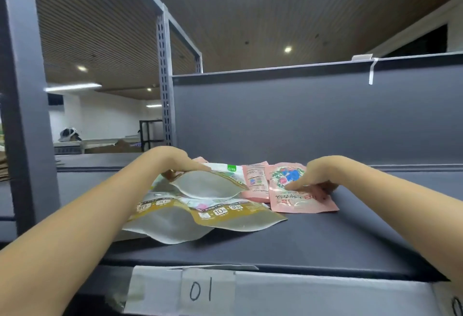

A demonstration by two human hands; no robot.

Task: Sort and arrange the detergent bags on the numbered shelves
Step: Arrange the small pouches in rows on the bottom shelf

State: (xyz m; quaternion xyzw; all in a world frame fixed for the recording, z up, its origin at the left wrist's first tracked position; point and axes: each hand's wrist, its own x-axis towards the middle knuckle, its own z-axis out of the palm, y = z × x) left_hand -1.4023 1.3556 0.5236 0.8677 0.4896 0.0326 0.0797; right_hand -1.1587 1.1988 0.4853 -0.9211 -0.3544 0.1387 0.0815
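Several detergent bags lie on a dark grey shelf (325, 235) whose front edge carries a paper label "01" (201, 288). My left hand (180, 162) grips the top of a white-and-gold bag (208, 185) that lies on two more gold bags (238, 218), thumb under its edge. To the right, my right hand (313, 177) pinches a pink flowered bag (298, 200) at its right side. Another pink bag (255, 180) lies between them, back side up, partly under its neighbours.
A grey back panel (300, 120) closes off the shelf behind the bags. A perforated grey upright (165, 85) stands at the back left and a thick post (27, 115) at the near left. A second label (454, 308) shows at the lower right.
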